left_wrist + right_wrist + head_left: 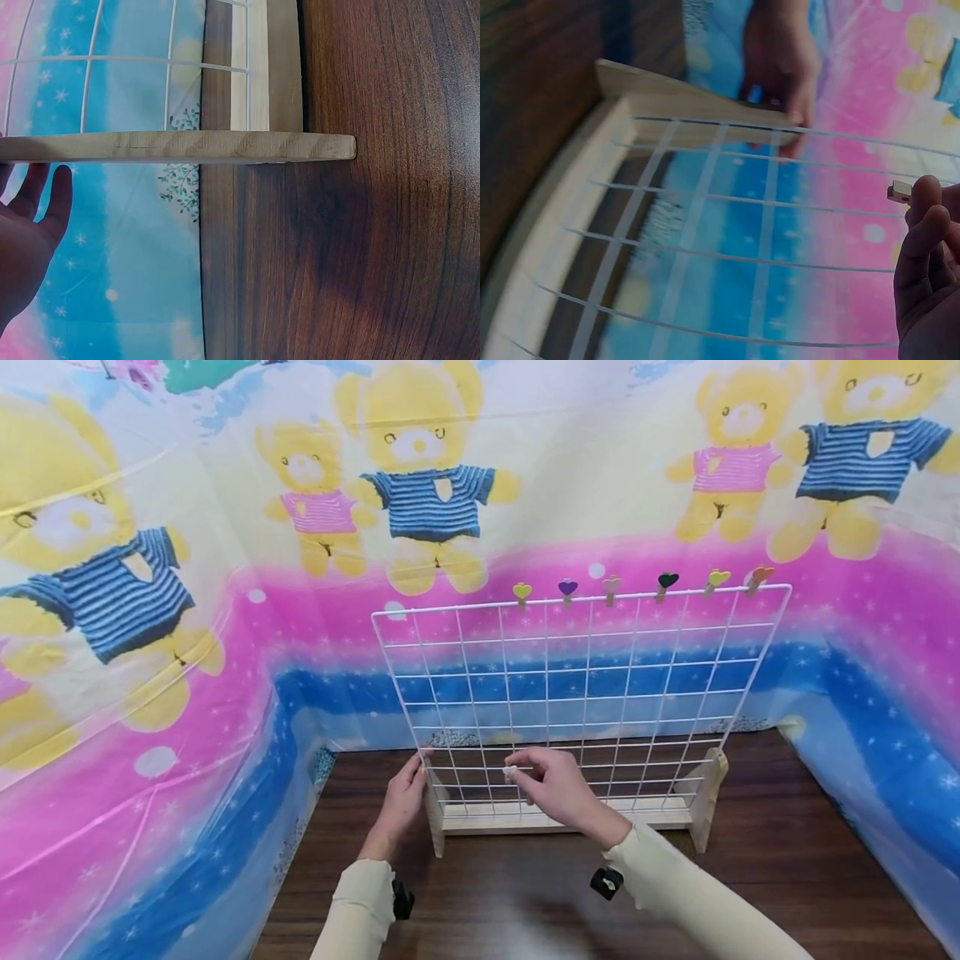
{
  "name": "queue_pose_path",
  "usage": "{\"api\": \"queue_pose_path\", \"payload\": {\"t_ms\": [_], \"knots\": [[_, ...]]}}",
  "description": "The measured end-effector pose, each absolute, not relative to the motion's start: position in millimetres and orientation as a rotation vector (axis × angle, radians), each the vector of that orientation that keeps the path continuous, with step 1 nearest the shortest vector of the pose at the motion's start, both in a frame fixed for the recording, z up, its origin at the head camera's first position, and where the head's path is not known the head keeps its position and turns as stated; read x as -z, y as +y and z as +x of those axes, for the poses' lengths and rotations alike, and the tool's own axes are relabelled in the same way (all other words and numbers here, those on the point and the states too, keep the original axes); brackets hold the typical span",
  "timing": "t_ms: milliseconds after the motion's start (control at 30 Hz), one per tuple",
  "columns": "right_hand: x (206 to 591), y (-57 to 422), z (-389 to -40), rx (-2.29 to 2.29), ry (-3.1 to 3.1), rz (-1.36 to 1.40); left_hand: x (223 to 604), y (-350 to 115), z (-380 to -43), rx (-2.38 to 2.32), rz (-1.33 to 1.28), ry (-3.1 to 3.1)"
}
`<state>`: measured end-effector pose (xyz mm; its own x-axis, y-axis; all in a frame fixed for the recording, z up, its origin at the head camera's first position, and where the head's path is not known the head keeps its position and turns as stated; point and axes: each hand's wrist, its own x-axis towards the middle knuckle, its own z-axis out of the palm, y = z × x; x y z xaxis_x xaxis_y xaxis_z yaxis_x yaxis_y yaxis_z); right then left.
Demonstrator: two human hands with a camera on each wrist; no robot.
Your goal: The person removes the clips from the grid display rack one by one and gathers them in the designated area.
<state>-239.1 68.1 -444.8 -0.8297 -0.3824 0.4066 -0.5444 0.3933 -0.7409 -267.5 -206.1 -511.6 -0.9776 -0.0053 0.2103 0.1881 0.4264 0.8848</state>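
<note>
A white wire grid panel [547,697] stands upright in a wooden stand [562,817]. At its left end my left hand [405,789] grips the upper part of the stand's side piece [180,145], where the grid's edge meets the wood. My right hand [558,785] is in front of the grid's lower middle and pinches a small wooden clothespin [900,191] between thumb and fingertips. Most of that clothespin is hidden by the fingers; one pale end sticks out. In the right wrist view, my left hand [784,67] shows beyond the grid with fingertips around the wood's end.
Several heart-topped clothespins, among them a purple one [567,589] and a dark green one [666,583], are clipped along the grid's top wire, toward the right. The stand rests on a dark wooden table [510,893]. A bear-printed cloth [585,485] hangs behind and at both sides.
</note>
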Motion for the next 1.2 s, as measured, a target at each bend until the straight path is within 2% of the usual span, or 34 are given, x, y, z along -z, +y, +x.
{"api": "queue_pose_path", "payload": {"t_ms": [367,633,900,1200], "knots": [[506,59,-235,-1.536,-2.591,0.782,511,-207,-267,1.601,-0.166,-2.504],[537,56,-241,-1.549,-2.621,0.765,482,-199,-249,1.657,-0.208,-2.475],[565,54,-247,-1.594,-2.708,0.742,511,-207,-268,1.594,-0.178,-2.494],[590,51,-247,-1.688,-2.753,0.726,516,-206,-272,1.612,-0.187,-2.449]]}}
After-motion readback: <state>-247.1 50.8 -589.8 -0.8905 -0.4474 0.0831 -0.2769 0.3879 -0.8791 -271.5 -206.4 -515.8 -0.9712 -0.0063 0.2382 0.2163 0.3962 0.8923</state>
